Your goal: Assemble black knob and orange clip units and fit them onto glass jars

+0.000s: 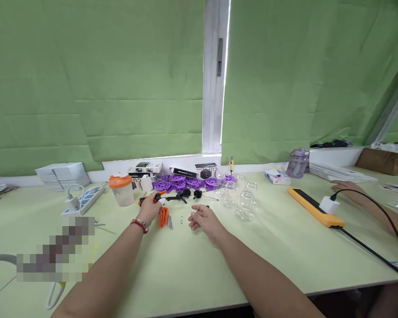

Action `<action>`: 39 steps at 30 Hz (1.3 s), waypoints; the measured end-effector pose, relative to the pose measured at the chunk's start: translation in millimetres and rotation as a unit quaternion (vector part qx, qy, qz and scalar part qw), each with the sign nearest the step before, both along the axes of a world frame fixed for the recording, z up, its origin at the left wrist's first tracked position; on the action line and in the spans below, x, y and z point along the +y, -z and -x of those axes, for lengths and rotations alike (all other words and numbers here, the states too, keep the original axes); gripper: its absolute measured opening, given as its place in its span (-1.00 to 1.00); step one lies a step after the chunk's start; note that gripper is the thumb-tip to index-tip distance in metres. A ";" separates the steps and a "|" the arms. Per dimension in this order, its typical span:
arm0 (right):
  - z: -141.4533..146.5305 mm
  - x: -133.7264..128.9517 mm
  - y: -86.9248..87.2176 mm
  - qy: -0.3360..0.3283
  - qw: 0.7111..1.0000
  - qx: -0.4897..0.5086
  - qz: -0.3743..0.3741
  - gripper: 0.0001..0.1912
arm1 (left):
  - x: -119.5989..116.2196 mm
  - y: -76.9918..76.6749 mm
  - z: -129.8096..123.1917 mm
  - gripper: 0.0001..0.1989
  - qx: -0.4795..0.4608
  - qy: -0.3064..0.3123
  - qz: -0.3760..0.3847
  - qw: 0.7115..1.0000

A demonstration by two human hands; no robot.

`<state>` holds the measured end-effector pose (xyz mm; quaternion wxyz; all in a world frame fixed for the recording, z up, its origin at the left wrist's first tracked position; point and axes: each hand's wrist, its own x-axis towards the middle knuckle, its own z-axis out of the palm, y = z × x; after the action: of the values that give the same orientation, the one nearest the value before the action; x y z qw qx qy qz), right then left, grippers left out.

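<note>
Left hand (150, 210): fingers bent down at an orange-and-black item (141, 202), partly hidden beneath them; cannot tell whether the grip is closed on it. Right hand (203, 221): fingers loosely curled over the table (192, 274); cannot tell whether they pinch anything small. Between the 2 hands: orange brackets (164, 217), just beside the left hand; metal screws (170, 222), lying next to the brackets; tiny metal pieces (181, 219), nearer the right hand. Beyond: black parts with round discs (186, 193); purple wheel-shaped parts (195, 183), heaped in a row; clear jars (247, 199), to the right. Left: 1 container (124, 194), orange-lidded, upright.
</note>
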<state>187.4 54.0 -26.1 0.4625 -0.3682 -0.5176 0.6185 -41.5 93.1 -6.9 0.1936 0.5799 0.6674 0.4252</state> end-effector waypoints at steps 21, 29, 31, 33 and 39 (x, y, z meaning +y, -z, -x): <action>-3.9 2.3 3.2 -0.001 1.000 -0.026 -0.003 -0.76 | 56.7 11.8 39.6 -0.47 0.240 -0.107 0.091 0.961; -4.0 -3.3 -7.6 -0.003 0.999 -0.036 -0.005 -0.83 | 44.1 8.4 -9.3 -0.56 0.269 -0.077 0.049 0.959; -4.1 -3.2 -7.6 -0.003 0.999 -0.038 -0.007 -0.83 | 49.8 9.9 -29.2 -0.54 0.277 -0.021 0.033 0.960; -4.3 -3.2 -7.7 -0.001 0.999 -0.040 -0.009 -0.83 | 59.5 12.7 -45.5 -0.50 0.280 0.030 0.024 0.959; -4.7 -3.7 -7.8 -0.008 0.999 -0.045 -0.012 -0.84 | 84.6 21.1 -55.6 -0.50 0.244 0.080 0.046 0.966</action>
<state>192.1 50.3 -18.3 0.4382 -0.3861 -0.5484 0.5984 14.1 177.7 -28.0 0.0848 0.7078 0.6648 0.2233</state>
